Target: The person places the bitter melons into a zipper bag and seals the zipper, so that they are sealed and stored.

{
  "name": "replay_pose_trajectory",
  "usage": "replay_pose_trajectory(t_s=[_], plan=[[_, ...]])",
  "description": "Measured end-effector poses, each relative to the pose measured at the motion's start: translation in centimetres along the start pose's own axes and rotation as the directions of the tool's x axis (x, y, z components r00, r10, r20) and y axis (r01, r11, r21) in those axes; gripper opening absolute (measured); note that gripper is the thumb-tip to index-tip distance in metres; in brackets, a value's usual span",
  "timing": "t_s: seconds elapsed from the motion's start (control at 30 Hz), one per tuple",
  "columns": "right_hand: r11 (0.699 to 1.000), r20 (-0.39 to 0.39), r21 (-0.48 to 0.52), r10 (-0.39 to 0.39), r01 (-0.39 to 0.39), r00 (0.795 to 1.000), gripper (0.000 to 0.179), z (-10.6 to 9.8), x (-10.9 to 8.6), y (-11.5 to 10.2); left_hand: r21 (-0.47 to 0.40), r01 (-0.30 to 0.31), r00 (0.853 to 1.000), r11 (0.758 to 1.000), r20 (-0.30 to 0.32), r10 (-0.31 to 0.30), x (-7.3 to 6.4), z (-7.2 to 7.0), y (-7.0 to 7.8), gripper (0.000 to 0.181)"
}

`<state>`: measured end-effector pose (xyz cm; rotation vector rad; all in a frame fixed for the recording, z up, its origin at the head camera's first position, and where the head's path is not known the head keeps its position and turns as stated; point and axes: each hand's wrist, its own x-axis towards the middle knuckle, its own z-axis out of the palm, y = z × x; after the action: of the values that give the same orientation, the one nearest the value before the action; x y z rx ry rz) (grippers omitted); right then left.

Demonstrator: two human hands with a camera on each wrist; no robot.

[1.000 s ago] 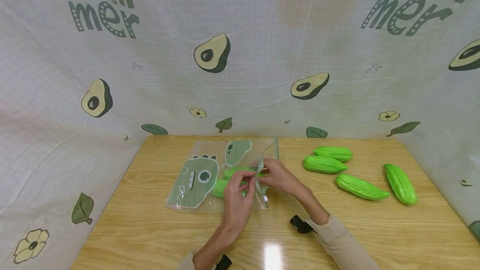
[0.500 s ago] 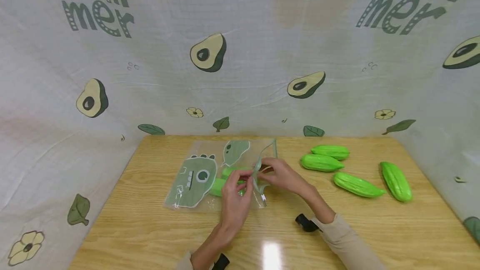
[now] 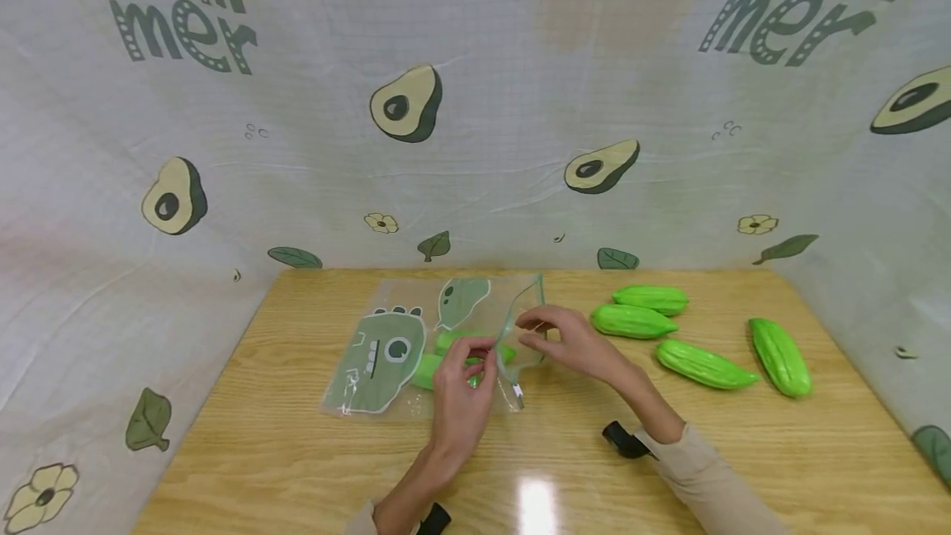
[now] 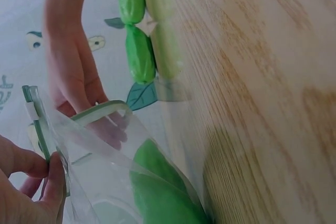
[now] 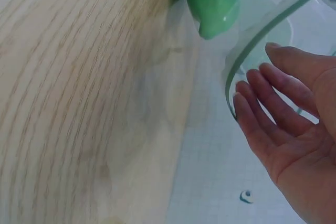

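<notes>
A clear zip bag with a green monster print lies on the table, its mouth gaping to the right. Two green ridged gourds show through the plastic. My left hand pinches the near upper rim between thumb and fingers; in the left wrist view the white zip slider is just above that pinch. At the mouth, my right hand has its fingers apart and gently bent, holding nothing. The right wrist view puts its fingertips right at the green zip edge.
Several loose green gourds lie on the wooden table to the right of the bag. A cloth with avocado prints hangs behind the table and along its sides. A black wrist-camera mount sticks out beside the right sleeve.
My right hand has drawn back to the right from the bag's rim, and its fingers have spread. The left hand keeps its pinch. The head view has shifted slightly.
</notes>
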<state>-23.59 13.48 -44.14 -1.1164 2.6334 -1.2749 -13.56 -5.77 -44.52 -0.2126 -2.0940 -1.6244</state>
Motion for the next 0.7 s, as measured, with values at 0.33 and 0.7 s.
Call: replay_pose_trajectory(t_s=[0.33, 0.7], plan=[[0.999, -0.041, -0.037, 0.001, -0.003, 0.999, 0.026, -1.2, -1.1, 0.5, 0.009, -0.022, 1.0, 1.0, -0.014, 0.022, -0.1, 0.0, -0.1, 0.015], [0.994, -0.122, -0.11, -0.021, 0.007, 0.992, 0.023, -2.1, -2.6, 1.1, 0.009, -0.008, 1.0, 1.0, -0.005, 0.008, -0.2, 0.1, -0.1, 0.016]])
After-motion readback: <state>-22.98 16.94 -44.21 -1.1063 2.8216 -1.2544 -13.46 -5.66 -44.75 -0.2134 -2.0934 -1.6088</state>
